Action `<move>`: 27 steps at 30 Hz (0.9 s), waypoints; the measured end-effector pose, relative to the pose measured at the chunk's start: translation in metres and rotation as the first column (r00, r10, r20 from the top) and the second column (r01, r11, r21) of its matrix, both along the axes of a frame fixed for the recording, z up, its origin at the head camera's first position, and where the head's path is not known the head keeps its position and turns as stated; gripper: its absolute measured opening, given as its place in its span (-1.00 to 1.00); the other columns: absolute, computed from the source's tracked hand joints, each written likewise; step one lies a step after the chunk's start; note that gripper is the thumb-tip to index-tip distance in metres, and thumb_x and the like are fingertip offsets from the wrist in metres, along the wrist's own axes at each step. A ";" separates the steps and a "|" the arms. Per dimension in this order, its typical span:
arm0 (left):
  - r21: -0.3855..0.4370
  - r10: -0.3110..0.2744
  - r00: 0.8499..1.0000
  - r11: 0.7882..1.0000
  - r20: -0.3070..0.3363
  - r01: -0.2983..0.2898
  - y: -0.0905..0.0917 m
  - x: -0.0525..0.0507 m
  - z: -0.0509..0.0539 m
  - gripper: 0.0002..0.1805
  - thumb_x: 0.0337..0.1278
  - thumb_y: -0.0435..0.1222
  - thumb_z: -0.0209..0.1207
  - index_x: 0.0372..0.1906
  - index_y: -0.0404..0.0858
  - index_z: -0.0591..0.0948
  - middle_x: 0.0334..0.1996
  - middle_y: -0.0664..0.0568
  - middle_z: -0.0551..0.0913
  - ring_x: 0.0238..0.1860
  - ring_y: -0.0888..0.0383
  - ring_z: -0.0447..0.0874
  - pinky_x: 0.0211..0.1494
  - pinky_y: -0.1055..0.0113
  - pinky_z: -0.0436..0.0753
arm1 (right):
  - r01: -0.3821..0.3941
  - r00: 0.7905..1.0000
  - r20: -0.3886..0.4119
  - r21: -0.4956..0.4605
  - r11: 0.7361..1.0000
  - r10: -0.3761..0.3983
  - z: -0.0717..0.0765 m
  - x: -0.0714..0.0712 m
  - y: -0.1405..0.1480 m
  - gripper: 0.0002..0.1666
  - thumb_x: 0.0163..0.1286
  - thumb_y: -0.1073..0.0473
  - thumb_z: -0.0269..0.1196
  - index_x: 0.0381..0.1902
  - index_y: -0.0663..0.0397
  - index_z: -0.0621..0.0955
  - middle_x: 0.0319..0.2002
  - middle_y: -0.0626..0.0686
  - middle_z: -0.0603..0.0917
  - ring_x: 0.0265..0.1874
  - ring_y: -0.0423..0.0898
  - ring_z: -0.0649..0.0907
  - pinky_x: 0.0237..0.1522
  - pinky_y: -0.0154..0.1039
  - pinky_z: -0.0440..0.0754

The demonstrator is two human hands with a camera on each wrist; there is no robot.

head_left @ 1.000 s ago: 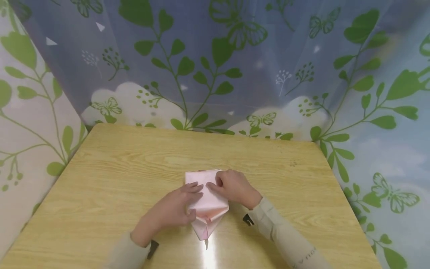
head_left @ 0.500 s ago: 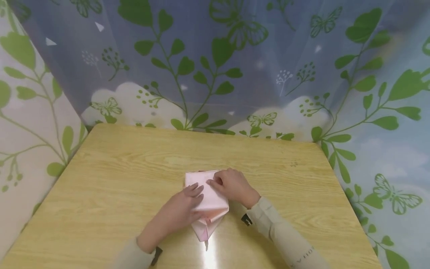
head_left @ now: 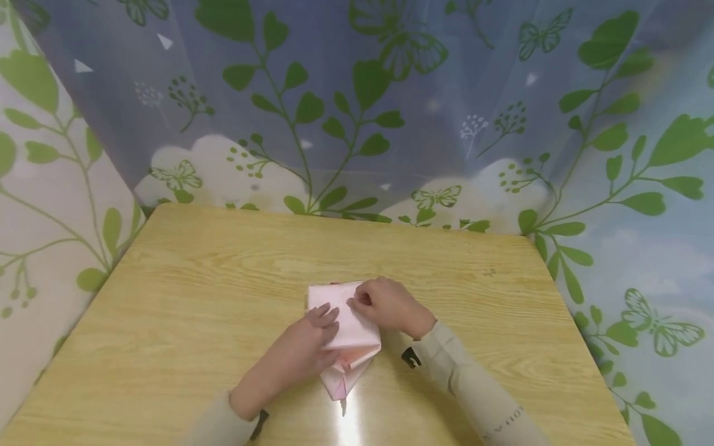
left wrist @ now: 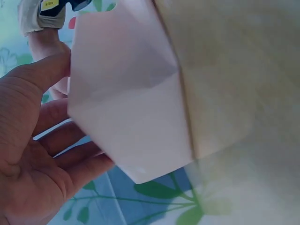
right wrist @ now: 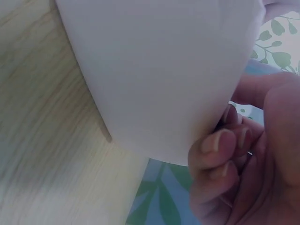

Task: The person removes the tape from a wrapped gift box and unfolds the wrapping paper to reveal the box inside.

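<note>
At lower centre, on the counter (head_left: 223,297), the paper (head_left: 354,329) is now being covered more by the left hand (head_left: 298,347), fingers extended, perhaps steadying it better; the right hand (head_left: 392,303) is being held curled there, any pinch unclear.

A yellowish wood-grained table (head_left: 212,260) fills the lower middle of the frame, with glare (head_left: 348,427) streaking white at bottom centre. Behind its far edge, the blue back cloth (head_left: 329,37) spans the top, printed with green leaves, butterflies and pale clouds. A pinkish-white left cloth (head_left: 33,210) and light-blue right cloth (head_left: 683,263), both leafy, flank it.
</note>
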State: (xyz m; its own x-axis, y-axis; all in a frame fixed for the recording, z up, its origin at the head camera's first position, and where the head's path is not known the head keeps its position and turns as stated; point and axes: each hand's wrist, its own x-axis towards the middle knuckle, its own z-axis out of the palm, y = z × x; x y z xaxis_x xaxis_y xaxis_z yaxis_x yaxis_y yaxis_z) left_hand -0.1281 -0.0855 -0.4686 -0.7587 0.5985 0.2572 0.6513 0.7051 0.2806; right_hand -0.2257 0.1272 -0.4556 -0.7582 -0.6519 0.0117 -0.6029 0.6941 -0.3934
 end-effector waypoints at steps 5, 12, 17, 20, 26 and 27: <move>-0.078 -0.001 1.000 0.997 0.021 0.002 0.004 -0.004 0.007 -0.56 0.10 -0.14 0.43 -0.12 -0.46 0.71 0.13 -0.36 0.66 0.22 -0.32 0.60 0.31 -0.11 0.61 | -0.012 1.000 0.019 0.005 1.000 0.012 0.000 -0.001 0.000 -0.53 0.49 0.02 0.22 -0.67 -0.13 0.44 -0.71 -0.20 0.32 -0.67 -0.31 0.32 -0.62 -0.42 0.28; -0.104 0.004 1.000 0.995 0.024 -0.001 0.005 -0.005 0.008 -0.55 0.08 -0.11 0.45 -0.16 -0.44 0.72 0.10 -0.36 0.67 0.20 -0.31 0.61 0.32 -0.10 0.60 | -0.052 0.997 0.056 0.016 0.999 0.051 0.004 -0.002 0.000 -0.47 0.49 0.00 0.23 -0.70 -0.13 0.36 -0.71 -0.20 0.28 -0.67 -0.30 0.32 -0.58 -0.41 0.29; -0.110 -0.001 1.000 0.994 -0.007 0.000 0.004 -0.003 0.007 -0.56 0.09 -0.12 0.44 -0.14 -0.44 0.72 0.12 -0.34 0.67 0.21 -0.30 0.61 0.34 -0.08 0.59 | -0.055 0.996 0.068 0.010 0.998 0.055 0.004 -0.003 -0.001 -0.53 0.51 0.06 0.20 -0.67 -0.10 0.45 -0.70 -0.20 0.32 -0.65 -0.29 0.34 -0.56 -0.40 0.32; -0.110 -0.001 1.000 0.994 -0.017 -0.001 0.004 -0.002 0.007 -0.56 0.09 -0.13 0.43 -0.13 -0.44 0.72 0.12 -0.34 0.67 0.22 -0.29 0.61 0.35 -0.07 0.58 | -0.050 0.997 0.064 0.018 0.999 0.049 0.004 -0.002 -0.002 -0.55 0.51 0.08 0.18 -0.65 -0.09 0.48 -0.69 -0.19 0.34 -0.64 -0.29 0.35 -0.54 -0.39 0.36; -0.105 0.002 1.000 0.994 -0.016 -0.004 0.004 -0.002 0.007 -0.56 0.09 -0.13 0.43 -0.12 -0.44 0.71 0.12 -0.35 0.67 0.23 -0.30 0.60 0.36 -0.08 0.57 | -0.047 0.997 0.058 0.037 0.998 0.045 0.007 -0.001 -0.002 -0.53 0.54 0.06 0.16 -0.65 -0.08 0.45 -0.70 -0.20 0.32 -0.66 -0.29 0.34 -0.56 -0.39 0.36; -0.104 0.002 1.000 0.995 -0.018 -0.004 0.003 -0.002 0.007 -0.56 0.09 -0.12 0.43 -0.12 -0.44 0.71 0.12 -0.35 0.67 0.23 -0.30 0.60 0.36 -0.08 0.57 | -0.048 0.997 0.060 0.039 0.998 0.045 0.007 -0.001 -0.002 -0.52 0.53 0.04 0.18 -0.65 -0.09 0.43 -0.71 -0.20 0.30 -0.67 -0.30 0.33 -0.57 -0.40 0.34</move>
State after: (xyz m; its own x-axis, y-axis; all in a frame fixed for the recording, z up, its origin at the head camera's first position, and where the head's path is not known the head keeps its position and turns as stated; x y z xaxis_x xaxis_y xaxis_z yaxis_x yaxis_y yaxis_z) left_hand -0.1300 -0.0821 -0.4615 -0.7564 0.6204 0.2072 0.6534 0.7316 0.1945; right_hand -0.2264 0.1253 -0.4489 -0.7257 -0.6855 -0.0588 -0.6115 0.6819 -0.4013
